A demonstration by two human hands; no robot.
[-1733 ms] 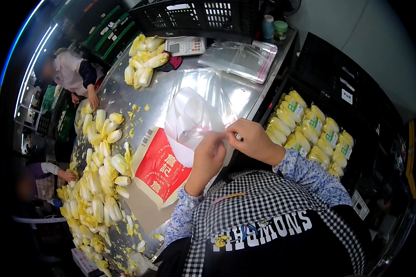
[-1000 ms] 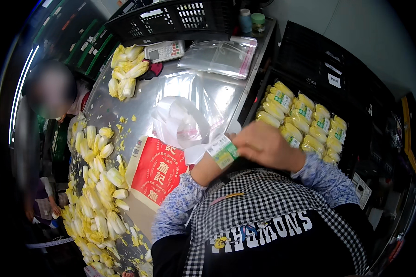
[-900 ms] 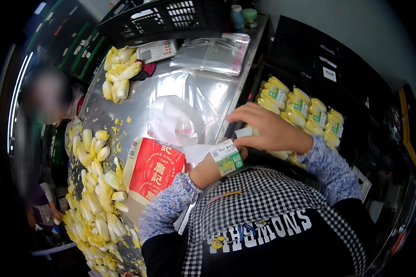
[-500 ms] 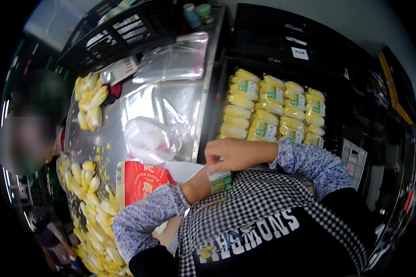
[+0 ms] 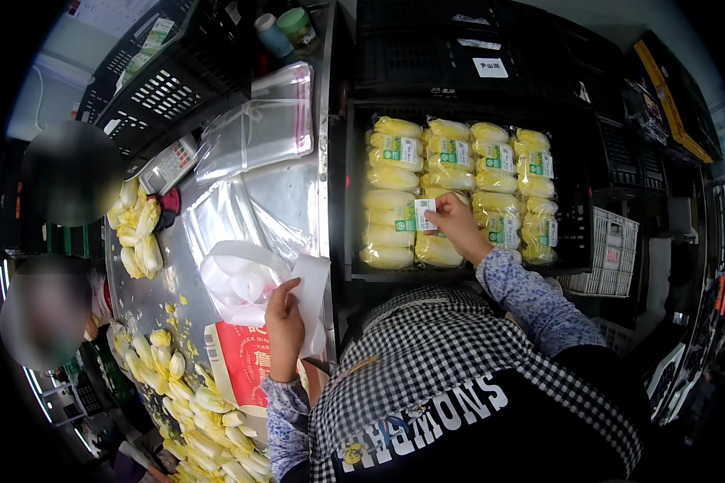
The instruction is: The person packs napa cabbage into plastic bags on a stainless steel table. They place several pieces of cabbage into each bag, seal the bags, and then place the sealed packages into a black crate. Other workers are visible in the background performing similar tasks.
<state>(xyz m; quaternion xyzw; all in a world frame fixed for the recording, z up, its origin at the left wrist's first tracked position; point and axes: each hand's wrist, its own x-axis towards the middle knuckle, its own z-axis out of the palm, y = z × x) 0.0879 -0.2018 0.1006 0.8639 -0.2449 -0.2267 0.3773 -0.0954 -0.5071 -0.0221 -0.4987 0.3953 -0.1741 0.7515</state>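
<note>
My right hand [image 5: 453, 221] pinches a green-and-white sticker label [image 5: 424, 214] by its right side. The label lies over the right part of a clear bag of yellow endives [image 5: 387, 229] in the front row of a black crate [image 5: 568, 241]; how much of it is stuck down I cannot tell. My left hand [image 5: 285, 336] is over the metal table's edge, index finger stretched out, beside a loose white backing strip [image 5: 312, 282]. No grip on that strip shows. Other endive bags [image 5: 449, 153] stand in rows, most with similar labels facing up.
Loose endives [image 5: 189, 402] cover the table's near left, by a red-and-cream printed bag [image 5: 238, 354]. Clear plastic bags [image 5: 258, 121], a scale [image 5: 167, 165] and a black basket [image 5: 169, 80] stand farther back. A white crate [image 5: 608, 253] is at right. Another person is at left.
My hands have parted: the right went right and forward with the label to the endive bags, while the left drew back to the left. The view has shifted too.
</note>
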